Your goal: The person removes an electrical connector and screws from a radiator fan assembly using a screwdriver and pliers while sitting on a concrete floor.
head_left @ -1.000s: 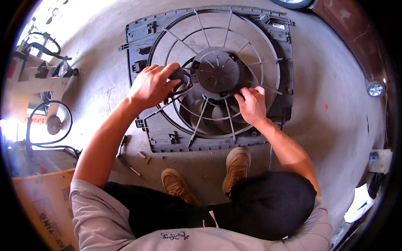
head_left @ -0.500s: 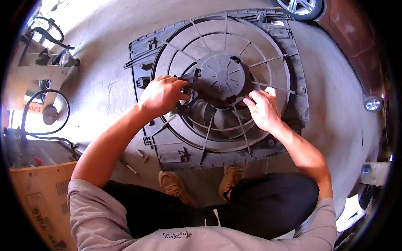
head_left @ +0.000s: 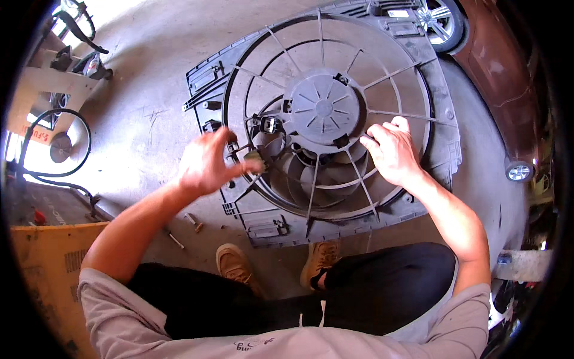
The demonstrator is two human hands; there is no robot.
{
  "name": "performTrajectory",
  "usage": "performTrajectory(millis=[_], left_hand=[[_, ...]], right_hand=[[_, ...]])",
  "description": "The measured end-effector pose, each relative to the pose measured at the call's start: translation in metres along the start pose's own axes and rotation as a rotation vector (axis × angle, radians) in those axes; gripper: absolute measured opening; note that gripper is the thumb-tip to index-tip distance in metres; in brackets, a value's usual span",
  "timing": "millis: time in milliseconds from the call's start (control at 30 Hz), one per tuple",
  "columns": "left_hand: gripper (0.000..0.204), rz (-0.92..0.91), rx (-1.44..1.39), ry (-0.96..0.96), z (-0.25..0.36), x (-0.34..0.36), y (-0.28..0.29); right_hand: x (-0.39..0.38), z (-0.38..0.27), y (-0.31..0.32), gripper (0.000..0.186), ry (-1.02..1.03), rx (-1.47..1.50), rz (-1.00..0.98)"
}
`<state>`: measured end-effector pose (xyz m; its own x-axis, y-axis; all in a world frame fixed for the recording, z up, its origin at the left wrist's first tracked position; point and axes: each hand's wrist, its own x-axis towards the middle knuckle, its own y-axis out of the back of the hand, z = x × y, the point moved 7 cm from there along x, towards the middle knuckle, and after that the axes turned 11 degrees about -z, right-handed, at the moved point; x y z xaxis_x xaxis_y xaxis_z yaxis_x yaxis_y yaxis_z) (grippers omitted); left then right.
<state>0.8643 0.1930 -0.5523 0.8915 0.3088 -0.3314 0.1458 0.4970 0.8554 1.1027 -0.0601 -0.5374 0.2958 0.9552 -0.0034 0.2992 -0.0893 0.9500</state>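
Observation:
A grey plastic radiator fan shroud (head_left: 445, 110) lies on the floor in front of me. At its centre is the round fan motor (head_left: 323, 108), with spokes running out to a ring and dark fan blades visible beneath. My left hand (head_left: 209, 160), slightly blurred, is over the shroud's left side, thumb and fingers apart. Beyond its fingertips is a small black connector (head_left: 269, 124) with a pale face, left of the motor. A small olive-coloured piece (head_left: 256, 161) shows at the thumb tip. My right hand (head_left: 393, 151) has curled fingers beside the motor's right edge; what they grip is hidden.
A brown car body panel (head_left: 499, 72) and a wheel (head_left: 439, 24) stand at the far right. Small metal tools or fittings (head_left: 194, 223) lie left of my shoes (head_left: 238, 266). At left are a cardboard box (head_left: 57, 269) and a black hose (head_left: 88, 140).
My left hand has drawn back from beside the motor toward the left and its fingers have spread, uncovering the connector. The right hand stays by the motor's edge. The view has shifted slightly.

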Motion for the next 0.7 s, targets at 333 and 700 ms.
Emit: performTrajectory(millis=[333,700], left_hand=[[0.051,0.105,0.069,-0.115,0.002,0.001,-0.028],[0.028,0.314,0.203,-0.254,0.021,0.032,-0.011]], right_hand=[[0.001,-0.007,-0.025,0.021,-0.046,0.058,-0.016],[-0.003,0.008,-0.038,0.020,-0.041,0.175,0.019]])
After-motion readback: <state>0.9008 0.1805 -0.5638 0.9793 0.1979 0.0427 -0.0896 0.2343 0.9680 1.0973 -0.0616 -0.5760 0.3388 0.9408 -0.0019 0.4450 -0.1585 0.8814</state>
